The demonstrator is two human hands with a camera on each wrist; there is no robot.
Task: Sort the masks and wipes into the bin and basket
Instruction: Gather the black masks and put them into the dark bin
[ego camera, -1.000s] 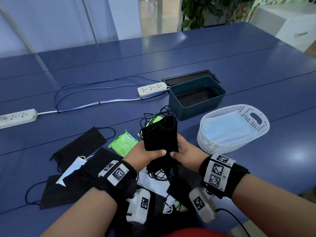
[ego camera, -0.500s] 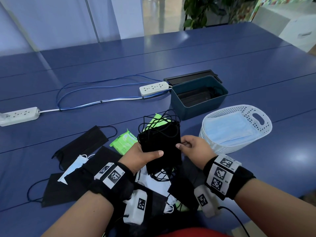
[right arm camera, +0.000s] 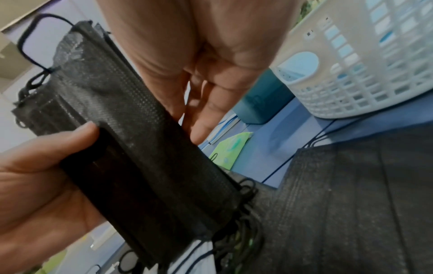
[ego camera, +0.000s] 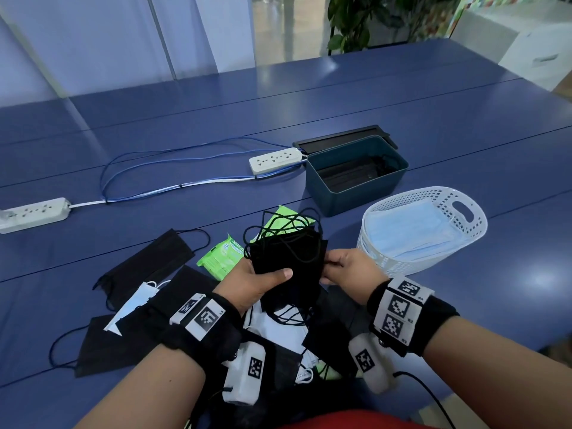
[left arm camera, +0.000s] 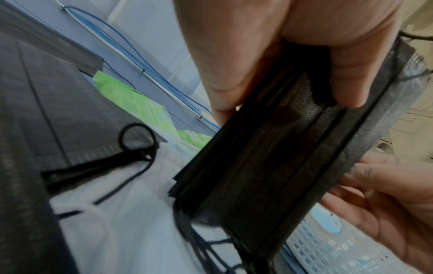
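Note:
A stack of black masks with tangled ear loops is held upright above the pile. My left hand grips it from the left, thumb across the front. My right hand pinches the stack's right edge. The left wrist view shows the stack edge-on under my fingers. In the right wrist view the stack crosses my palm. The teal bin holds black masks. The white basket holds blue masks. A green wipes pack lies left of the stack, another behind it.
Loose black masks and a white mask lie on the blue table under and left of my wrists. Two power strips with blue cables run across the back. A black lid lies behind the bin.
My right hand has shifted from the bottom of the stack to its right edge. The stack has tilted slightly right. My left hand keeps its grip.

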